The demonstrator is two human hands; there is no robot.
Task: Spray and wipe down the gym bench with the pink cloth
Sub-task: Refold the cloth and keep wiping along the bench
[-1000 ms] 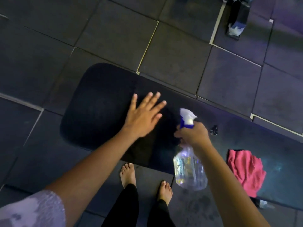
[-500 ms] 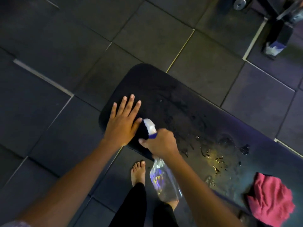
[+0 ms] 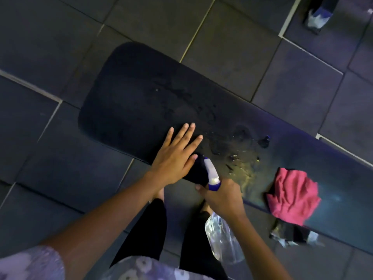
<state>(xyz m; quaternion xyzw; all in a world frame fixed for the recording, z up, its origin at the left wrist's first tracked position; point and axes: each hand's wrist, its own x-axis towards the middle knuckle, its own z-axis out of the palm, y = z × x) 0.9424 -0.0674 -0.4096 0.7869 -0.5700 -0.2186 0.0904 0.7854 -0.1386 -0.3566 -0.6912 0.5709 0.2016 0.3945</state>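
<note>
The black padded gym bench runs from upper left to lower right. Wet droplets and a shiny wet patch cover its middle. My left hand lies flat and open on the bench's near edge. My right hand grips the clear spray bottle by its neck. The white and blue nozzle points up toward the bench surface. The pink cloth lies crumpled on the bench to the right of my right hand, untouched.
Dark rubber floor tiles surround the bench. My legs in black trousers and bare feet stand at the bench's near side. A bench frame foot shows under the cloth. Another equipment foot sits at the top right.
The view has shifted, so the bench and cloth sit more centrally. My left hand stays flat on the bench. My right hand keeps the bottle at the near edge, nozzle still aimed over the bench.
</note>
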